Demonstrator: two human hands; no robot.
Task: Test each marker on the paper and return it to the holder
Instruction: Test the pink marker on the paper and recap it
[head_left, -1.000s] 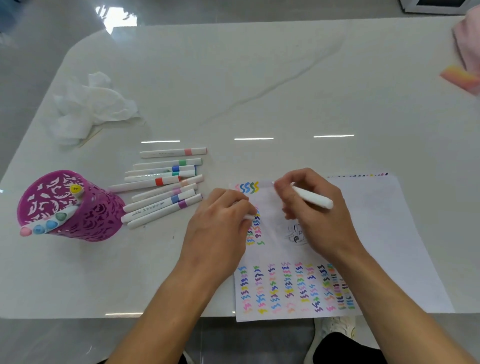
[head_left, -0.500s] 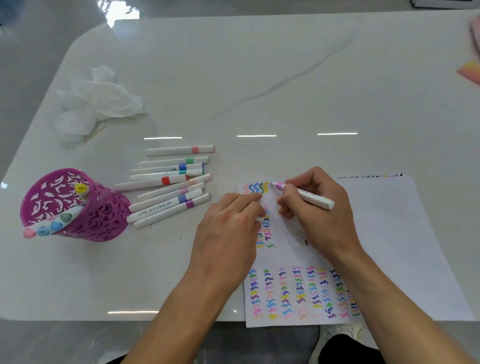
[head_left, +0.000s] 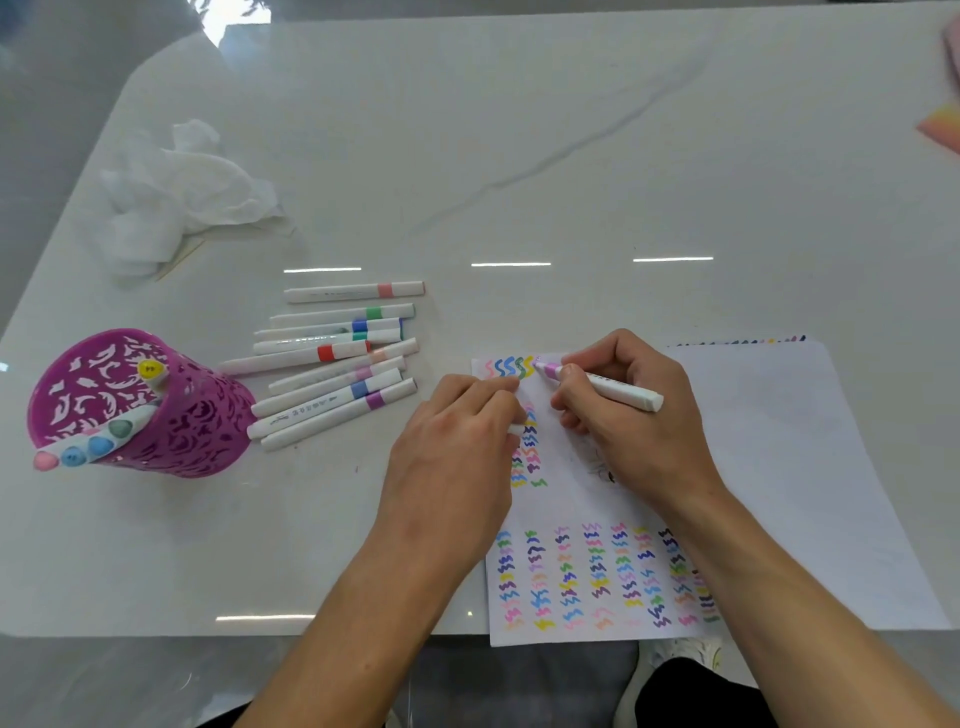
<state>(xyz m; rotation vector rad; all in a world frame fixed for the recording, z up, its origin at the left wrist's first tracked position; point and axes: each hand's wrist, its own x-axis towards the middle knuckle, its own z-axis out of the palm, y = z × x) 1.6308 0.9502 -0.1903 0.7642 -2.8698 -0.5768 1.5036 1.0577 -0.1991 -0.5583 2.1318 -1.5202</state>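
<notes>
My right hand (head_left: 634, 415) gripped the lilac marker (head_left: 613, 387), tip down at the top of the paper (head_left: 769, 467) mid-frame, left hand (head_left: 457, 457) pinching what looked like its cap (head_left: 516, 429), and crowding the yellow squiggle (head_left: 529, 366) might have muddied both inks.

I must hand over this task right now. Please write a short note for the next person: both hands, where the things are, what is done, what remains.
Right hand grips a white marker with a lilac tip; the tip touches the white paper covered in coloured squiggles, beside the top row.
Left hand is curled round a small white cap, at the paper's left edge.
Done: five markers stand in the magenta cut-out holder, presumably tested.
Left: finish this squiggle, cap the marker, return it; then nine capped white markers lying between holder and paper.
</notes>
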